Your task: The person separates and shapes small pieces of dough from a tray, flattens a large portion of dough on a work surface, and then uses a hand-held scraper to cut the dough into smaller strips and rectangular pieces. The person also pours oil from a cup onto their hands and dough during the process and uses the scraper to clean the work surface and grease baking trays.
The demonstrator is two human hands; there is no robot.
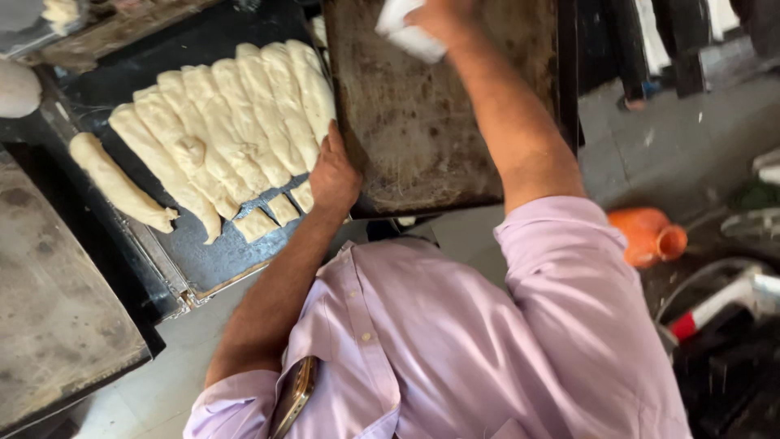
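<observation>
A worn, brown, empty baking tray lies in front of me at the top centre. My left hand grips its near left edge, fingers curled over the rim. At the tray's far end, my right hand is closed on a white cloth that it presses against the tray's surface. Just left of my left hand sits a black tray loaded with several long strips of pale raw dough and three small square dough pieces.
Another grey-brown tray rests at the lower left. An orange plastic jug stands on the grey floor to the right, near dark clutter and a white and red handle. A phone pokes out of my lilac shirt pocket.
</observation>
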